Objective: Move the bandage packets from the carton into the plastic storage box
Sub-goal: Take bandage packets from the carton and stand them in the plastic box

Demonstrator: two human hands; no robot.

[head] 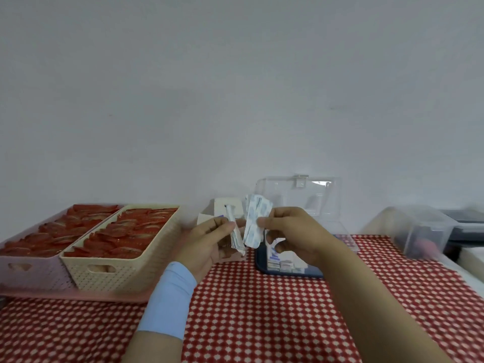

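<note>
Left hand (207, 242) clamps a thin stack of white-and-blue paper bandage packets (236, 238). Right hand (290, 231) pinches a fanned bunch (255, 221) between its fingertips, beside that stack and over the clear-lidded blue plastic storage box (293, 274). A white cardboard carton (222, 205) stands behind the left fingers.

A: How is the light?
B: Soft, even, rather dim. The wall (235, 87) reads flat grey, with no glare and weak shadows.
A: Sharp?
B: No. The packets (252, 221) are smeared, their print unreadable. The tub (424, 229) at the right edge blurs most, and the tabletop (262, 323) lines lean at the sides.
</note>
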